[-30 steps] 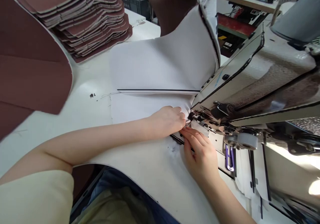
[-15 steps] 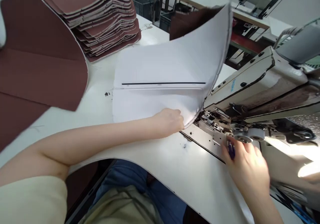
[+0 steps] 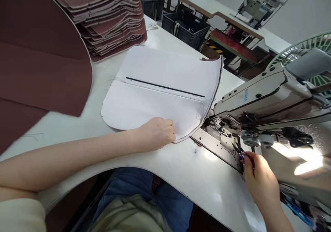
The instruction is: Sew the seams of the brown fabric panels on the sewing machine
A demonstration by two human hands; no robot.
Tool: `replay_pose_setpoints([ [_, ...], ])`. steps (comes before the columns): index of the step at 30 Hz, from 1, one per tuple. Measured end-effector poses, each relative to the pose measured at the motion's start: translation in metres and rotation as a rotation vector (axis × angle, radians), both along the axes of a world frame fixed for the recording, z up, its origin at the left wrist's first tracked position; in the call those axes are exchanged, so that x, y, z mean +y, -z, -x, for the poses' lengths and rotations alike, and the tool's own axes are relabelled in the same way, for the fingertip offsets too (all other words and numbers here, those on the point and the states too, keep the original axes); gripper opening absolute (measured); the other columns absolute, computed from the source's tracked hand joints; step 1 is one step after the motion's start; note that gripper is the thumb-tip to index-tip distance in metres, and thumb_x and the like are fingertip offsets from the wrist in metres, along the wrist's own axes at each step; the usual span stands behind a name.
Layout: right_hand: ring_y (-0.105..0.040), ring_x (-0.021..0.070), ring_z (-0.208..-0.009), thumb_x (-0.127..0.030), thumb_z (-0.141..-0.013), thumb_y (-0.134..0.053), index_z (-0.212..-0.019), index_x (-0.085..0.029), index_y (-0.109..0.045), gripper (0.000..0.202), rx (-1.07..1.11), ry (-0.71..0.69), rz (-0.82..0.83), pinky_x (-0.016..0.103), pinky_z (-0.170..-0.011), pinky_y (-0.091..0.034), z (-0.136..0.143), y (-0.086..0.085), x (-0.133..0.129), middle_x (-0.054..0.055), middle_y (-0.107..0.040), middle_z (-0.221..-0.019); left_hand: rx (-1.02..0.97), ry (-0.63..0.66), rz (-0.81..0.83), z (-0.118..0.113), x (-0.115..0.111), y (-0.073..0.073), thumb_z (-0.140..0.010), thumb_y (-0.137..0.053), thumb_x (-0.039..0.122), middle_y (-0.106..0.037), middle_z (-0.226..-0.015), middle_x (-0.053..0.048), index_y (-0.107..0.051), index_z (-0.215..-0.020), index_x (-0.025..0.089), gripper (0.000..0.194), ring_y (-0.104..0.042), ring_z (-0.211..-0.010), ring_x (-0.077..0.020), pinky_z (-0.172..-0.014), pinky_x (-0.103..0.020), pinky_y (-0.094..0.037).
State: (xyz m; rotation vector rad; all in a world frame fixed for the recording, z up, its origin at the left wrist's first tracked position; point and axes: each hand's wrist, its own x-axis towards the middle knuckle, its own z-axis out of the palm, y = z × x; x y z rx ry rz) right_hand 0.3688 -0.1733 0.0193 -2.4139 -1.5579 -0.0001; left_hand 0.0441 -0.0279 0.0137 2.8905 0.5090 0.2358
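Note:
A white-backed fabric panel point(image 3: 150, 102) with a black line across it lies on the table, its piped right edge under the sewing machine's point(image 3: 248, 104) needle area. My left hand point(image 3: 159, 133) is closed on the panel's near edge, left of the machine. Over the metal plate point(image 3: 217, 147), my right hand point(image 3: 261, 178) grips small thread snips point(image 3: 241, 151) with dark blades and a purple handle. The blades point up and left, slightly apart. A loose thread shows on the panel near its right side.
A tall stack of brown panels point(image 3: 111, 21) stands at the back left. More brown panels point(image 3: 46, 66) lie at the left. Beyond the table point(image 3: 181, 183) are a black crate point(image 3: 183, 28), another worktable point(image 3: 196, 0) and a green fan point(image 3: 310, 49).
The panel's raised far corner has dropped flatter and the panel has turned. My left hand has moved left with its edge. My right hand has shifted right and down; the snips' blades now show.

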Motion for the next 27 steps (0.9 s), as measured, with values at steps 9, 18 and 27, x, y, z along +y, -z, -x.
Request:
replay_pose_setpoints([
  [9, -0.058, 0.0193, -0.060, -0.056, -0.086, -0.046, -0.093, -0.024, -0.055, 0.033, 0.306, -0.203, 0.060, 0.028, -0.052, -0.043, 0.069, 0.004, 0.017, 0.002, -0.065, -0.073, 0.251, -0.011, 0.134, 0.013, -0.005, -0.039, -0.066, -0.057, -0.005, -0.069, -0.066, 0.001, -0.067, -0.060, 0.022, 0.028, -0.061, -0.067, -0.0161, -0.046, -0.026, -0.029],
  [18, -0.058, 0.0212, -0.061, -0.057, -0.086, -0.042, -0.093, -0.022, -0.059, 0.040, 0.323, -0.266, -0.001, 0.030, -0.053, -0.041, 0.093, -0.002, 0.060, 0.006, -0.068, -0.077, 0.259, 0.021, 0.194, 0.016, -0.005, -0.045, -0.068, -0.062, -0.003, -0.071, -0.070, 0.003, -0.071, -0.066, 0.024, 0.028, -0.064, -0.072, -0.0150, -0.052, -0.025, -0.035],
  [27, -0.057, 0.0197, -0.061, -0.047, -0.087, -0.041, -0.092, -0.022, -0.060, 0.032, 0.271, -0.455, 0.254, 0.028, -0.054, -0.037, 0.110, -0.019, 0.070, 0.005, -0.067, -0.077, 0.342, 0.003, 0.225, 0.012, -0.003, -0.051, -0.073, -0.060, 0.001, -0.072, -0.076, 0.000, -0.073, -0.071, 0.023, 0.026, -0.064, -0.076, -0.0165, -0.053, -0.026, -0.036],
])
